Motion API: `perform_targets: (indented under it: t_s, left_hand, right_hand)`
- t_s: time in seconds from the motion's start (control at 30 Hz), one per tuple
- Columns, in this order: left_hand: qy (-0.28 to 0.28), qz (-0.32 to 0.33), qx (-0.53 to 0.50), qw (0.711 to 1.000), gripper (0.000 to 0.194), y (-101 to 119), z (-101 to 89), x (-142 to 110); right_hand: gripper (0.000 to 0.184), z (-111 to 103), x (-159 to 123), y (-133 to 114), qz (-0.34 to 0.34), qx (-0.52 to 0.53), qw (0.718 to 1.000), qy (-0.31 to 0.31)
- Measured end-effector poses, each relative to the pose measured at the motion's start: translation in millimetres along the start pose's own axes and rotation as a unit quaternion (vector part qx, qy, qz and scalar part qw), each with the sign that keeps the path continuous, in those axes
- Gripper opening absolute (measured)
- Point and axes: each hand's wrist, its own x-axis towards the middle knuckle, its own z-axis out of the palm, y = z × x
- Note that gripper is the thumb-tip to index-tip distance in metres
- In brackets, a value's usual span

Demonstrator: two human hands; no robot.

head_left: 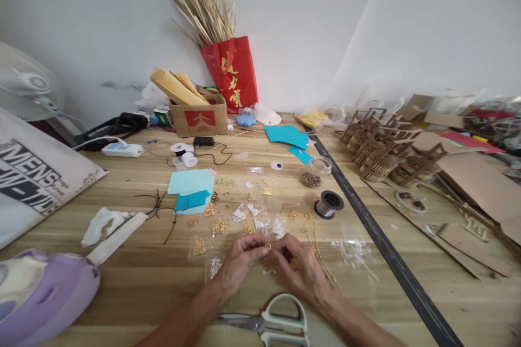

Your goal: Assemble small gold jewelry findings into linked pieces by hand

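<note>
Fingers of the left hand (242, 256) pinch a small ring (267, 246); whether the right hand (300, 267) grips anything cannot be told. Ring handling seems underway; the next move calls for steadiness.

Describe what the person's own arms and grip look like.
The left grip and right grip are gloveless human hands. The left forearm and right forearm are bare, with no sleeve, watch or bracelet showing. I can't tell whether rings are worn.
</note>
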Motion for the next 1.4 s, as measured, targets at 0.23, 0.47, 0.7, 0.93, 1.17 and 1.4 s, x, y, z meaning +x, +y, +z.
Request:
perform_targets:
  t_s: [0.23, 0.47, 0.7, 0.93, 1.17, 1.4]
  left_hand:
    - [0.006, -0.003, -0.003, 1.000, 0.024, 3.1, 3.1, -0.9]
    - [0.013, -0.003, -0.002, 1.000, 0.024, 1.2, 1.2, -0.3]
    - [0.007, 0.000, 0.007, 1.000, 0.023, -1.2, -0.8, 0.9]
    - [-0.014, -0.010, -0.002, 1.000, 0.023, 1.4, 1.9, -1.2]
    - [-0.016, -0.042, -0.054, 0.998, 0.025, 3.7, 3.3, -1.0]
    - [-0.020, -0.049, -0.075, 0.996, 0.024, 0.6, -0.6, 0.7]
  right_hand:
    - [0.016, -0.8, 0.3, -1.2, 0.002, -0.005, 1.000, -0.001]
    - [0.015, -0.5, -0.3, 0.2, 0.001, -0.001, 1.000, -0.002]
    - [0.015, -0.1, 0.5, -1.3, 0.004, 0.003, 1.000, 0.002]
    - [0.015, 1.3, -0.9, 1.5, 0.007, 0.013, 1.000, -0.002]
    - [0.015, 1.1, -0.6, -2.0, 0.012, 0.015, 1.000, 0.006]
    - [0.015, -0.4, 0.6, -2.6, 0.004, 0.039, 0.999, 0.014]
